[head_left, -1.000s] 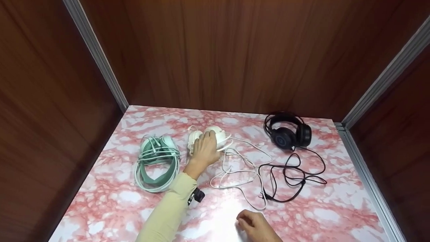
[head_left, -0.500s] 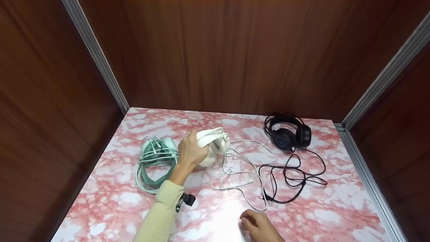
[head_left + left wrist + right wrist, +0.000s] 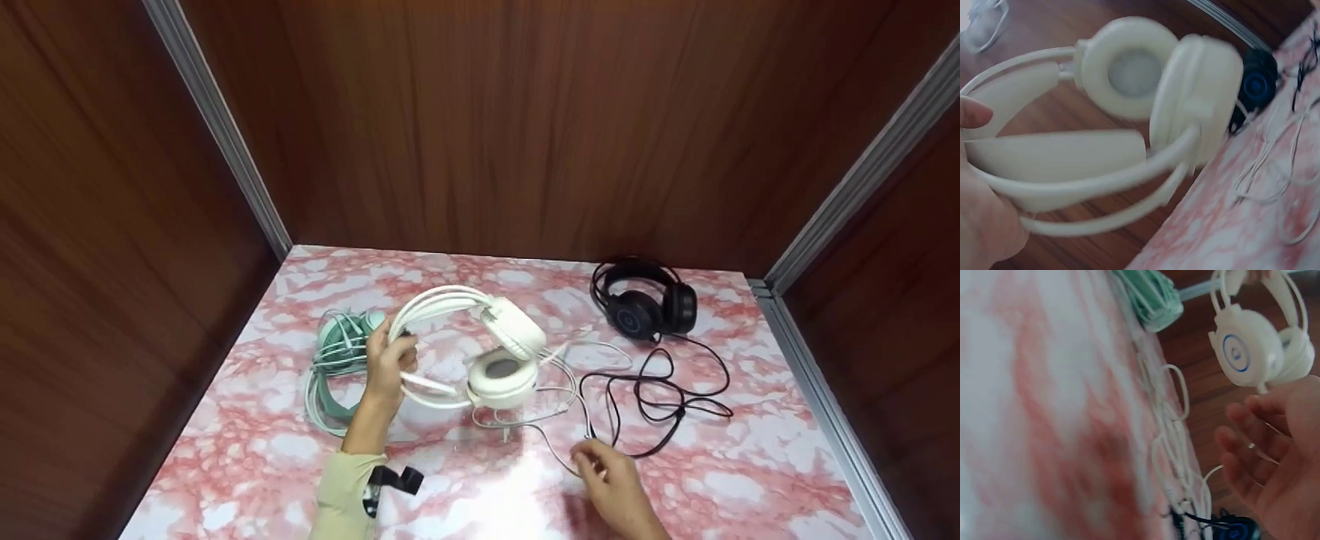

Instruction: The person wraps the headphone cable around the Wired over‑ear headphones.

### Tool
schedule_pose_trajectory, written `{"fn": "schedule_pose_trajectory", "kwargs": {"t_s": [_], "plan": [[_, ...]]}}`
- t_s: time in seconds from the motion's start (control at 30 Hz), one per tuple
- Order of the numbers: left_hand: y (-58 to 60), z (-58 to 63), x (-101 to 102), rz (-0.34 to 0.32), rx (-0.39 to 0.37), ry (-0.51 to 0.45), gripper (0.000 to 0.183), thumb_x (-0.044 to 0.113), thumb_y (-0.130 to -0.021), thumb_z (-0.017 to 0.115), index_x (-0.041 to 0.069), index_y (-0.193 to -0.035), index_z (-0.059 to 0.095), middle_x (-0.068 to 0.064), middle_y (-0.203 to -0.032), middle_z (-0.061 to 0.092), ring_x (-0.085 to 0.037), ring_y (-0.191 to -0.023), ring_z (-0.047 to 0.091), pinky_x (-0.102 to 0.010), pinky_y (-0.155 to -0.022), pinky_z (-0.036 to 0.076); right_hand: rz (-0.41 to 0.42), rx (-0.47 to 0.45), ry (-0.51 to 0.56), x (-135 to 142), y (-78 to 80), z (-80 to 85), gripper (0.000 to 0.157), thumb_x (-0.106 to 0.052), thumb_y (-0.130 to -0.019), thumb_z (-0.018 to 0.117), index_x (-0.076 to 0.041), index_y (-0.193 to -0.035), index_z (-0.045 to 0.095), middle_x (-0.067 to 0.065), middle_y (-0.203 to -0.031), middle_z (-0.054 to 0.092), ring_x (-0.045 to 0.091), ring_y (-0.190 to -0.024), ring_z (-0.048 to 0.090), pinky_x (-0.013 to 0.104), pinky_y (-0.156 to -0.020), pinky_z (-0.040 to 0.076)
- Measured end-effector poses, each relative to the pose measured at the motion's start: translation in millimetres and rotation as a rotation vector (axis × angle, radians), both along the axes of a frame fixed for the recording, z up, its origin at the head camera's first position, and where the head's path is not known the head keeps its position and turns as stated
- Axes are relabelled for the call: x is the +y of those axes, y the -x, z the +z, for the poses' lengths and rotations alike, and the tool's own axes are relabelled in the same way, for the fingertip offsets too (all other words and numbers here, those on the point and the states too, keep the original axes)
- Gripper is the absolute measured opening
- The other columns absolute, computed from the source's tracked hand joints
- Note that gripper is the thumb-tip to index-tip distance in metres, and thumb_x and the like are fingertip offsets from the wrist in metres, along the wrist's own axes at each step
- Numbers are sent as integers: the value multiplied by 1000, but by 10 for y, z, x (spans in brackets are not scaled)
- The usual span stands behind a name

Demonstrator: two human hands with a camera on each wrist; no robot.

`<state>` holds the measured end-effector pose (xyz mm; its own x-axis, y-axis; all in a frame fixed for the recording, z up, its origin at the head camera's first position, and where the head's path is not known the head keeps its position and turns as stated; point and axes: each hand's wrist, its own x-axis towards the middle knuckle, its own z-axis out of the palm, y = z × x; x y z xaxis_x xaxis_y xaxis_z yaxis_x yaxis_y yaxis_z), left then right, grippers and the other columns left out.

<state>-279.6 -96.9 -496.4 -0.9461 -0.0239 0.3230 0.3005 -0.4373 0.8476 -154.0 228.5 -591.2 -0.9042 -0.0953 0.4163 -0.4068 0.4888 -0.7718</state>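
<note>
My left hand grips the headband of the white headphones, which are held up off the table with the ear cups to the right. The left wrist view shows the thumb on the band and both cups hanging free. My right hand is at the front of the table, close to the white cable. In the right wrist view its fingers are loosely bent, below the white headphones, with no clear hold on anything. The cable's plug end is hard to make out.
Green headphones, wrapped in their pale cable, lie at the left behind my left hand. Black headphones stand at the back right, their black cable looped in front. Wooden panels close in the marbled table.
My left hand has lifted the white headphones off the table and drawn them left and nearer, turning the band toward itself. My right hand has moved slightly forward and right, toward the cable.
</note>
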Motion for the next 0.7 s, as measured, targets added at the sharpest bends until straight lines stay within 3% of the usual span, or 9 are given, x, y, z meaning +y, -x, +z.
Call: {"fn": "schedule_pose_trajectory", "kwargs": {"t_s": [0.13,0.3,0.4,0.5,0.57,0.7], "plan": [[-108,-142,-59,-208,-68,-300,16,-4,-90,38,7,-79,40,1,-57,16,-8,-44,14,-19,-39,18,-104,147,-5,43,123,158,27,8,-84,66,-7,-107,63,4,-89,60,10,-68,56,24,-52,49],[-192,-253,-90,-428,-197,-543,12,3,-93,31,9,-88,40,4,-61,11,-6,-48,10,-15,-43,18,-222,251,-19,56,305,360,48,6,-82,68,2,-127,51,15,-114,53,18,-94,53,20,-75,46],[-210,-316,-95,-571,-204,-629,16,5,-94,26,11,-87,40,5,-61,11,-4,-48,11,-15,-45,19,-269,252,-29,53,389,439,58,1,-84,68,4,-136,43,21,-131,45,27,-114,47,29,-92,43],[-210,-390,-72,-696,-176,-689,17,8,-94,28,12,-84,42,7,-61,12,-3,-48,14,-14,-46,22,-294,184,-68,86,479,466,68,-7,-87,68,2,-145,34,25,-145,33,37,-130,36,48,-106,32],[-201,-426,-45,-763,-167,-720,16,10,-94,30,13,-85,43,8,-61,13,-2,-48,16,-14,-47,24,-294,135,-115,114,556,445,72,-14,-89,68,1,-148,29,24,-151,25,41,-137,25,58,-109,22],[-196,-451,19,-871,-185,-788,20,13,-95,23,13,-83,40,9,-60,16,-1,-47,20,-14,-48,24,-248,77,-182,114,698,367,67,-17,-92,65,0,-148,31,25,-153,22,44,-139,20,66,-106,18]]}}
